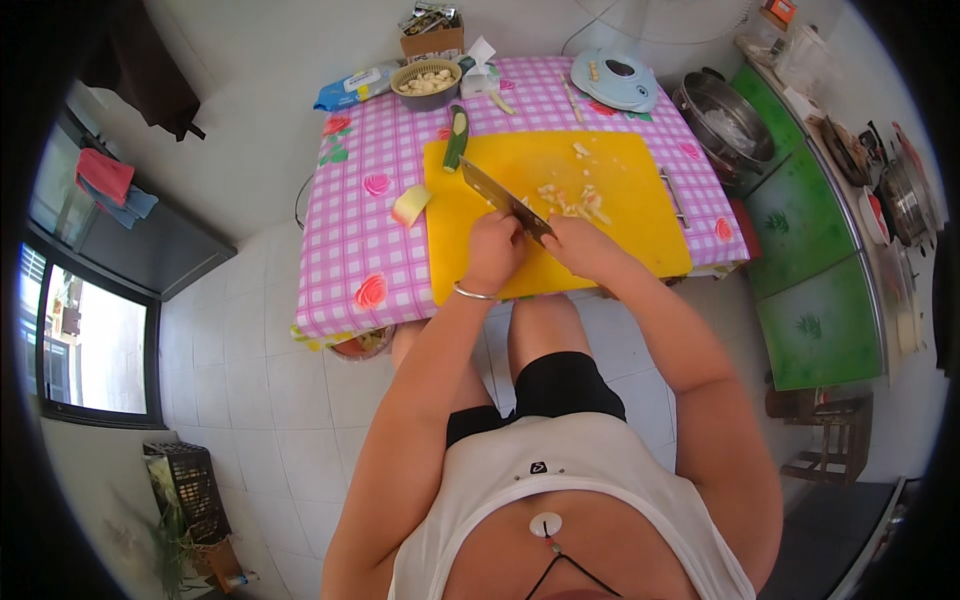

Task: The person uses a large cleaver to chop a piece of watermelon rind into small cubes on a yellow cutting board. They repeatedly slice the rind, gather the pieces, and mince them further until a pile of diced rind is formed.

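- Right hand [580,248] grips a broad metal knife [502,196] over the left of a rectangular yellow board [625,225] likely protecting the pink-checked desk [350,238].
- Left hand [497,250] curls beside the knife, its contents impossible to tell.

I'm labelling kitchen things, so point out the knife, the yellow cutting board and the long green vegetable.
Knife [494,191]: head view, on the flat of the blade.
Yellow cutting board [640,218]: head view, bare surface toward its right.
Long green vegetable [454,149]: head view, on its green skin.
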### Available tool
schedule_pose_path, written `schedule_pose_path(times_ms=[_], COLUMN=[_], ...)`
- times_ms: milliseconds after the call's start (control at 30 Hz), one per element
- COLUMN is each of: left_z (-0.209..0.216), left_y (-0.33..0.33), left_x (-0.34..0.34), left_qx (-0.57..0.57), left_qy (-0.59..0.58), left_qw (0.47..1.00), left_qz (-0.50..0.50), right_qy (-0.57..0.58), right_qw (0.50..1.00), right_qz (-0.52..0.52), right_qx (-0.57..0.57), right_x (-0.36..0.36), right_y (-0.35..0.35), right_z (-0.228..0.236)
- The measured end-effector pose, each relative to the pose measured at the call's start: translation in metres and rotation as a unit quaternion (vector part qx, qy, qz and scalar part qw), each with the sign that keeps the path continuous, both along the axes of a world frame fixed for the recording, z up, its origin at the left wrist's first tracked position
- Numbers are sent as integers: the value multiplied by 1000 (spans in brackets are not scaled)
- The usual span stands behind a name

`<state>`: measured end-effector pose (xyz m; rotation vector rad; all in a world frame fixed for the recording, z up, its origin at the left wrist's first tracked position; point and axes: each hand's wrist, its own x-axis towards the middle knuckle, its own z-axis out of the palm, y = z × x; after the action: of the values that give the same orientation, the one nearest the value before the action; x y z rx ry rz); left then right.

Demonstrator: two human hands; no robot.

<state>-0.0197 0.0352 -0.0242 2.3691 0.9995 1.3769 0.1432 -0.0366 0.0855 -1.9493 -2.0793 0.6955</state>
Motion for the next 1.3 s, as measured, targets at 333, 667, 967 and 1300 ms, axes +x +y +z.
schedule_pose_path(times_ms=[333,667,967,1300], left_z=[-3,4,6,-8], left_y=[-1,-8,-3,-1], left_x=[0,-10,-8,-7], left_qx=[6,-2,34,-6], left_qy=[17,16,27,6], left_qw=[999,999,998,999], left_qz=[28,39,39,45], right_qy=[-36,-13,-39,-51], right_qw=[998,998,997,997], right_qz=[56,60,59,51], right_qx=[15,-28,40,24], right_x=[12,5,3,3], right_y=[-9,-20,-5,-18], right_z=[5,44,-5,-4])
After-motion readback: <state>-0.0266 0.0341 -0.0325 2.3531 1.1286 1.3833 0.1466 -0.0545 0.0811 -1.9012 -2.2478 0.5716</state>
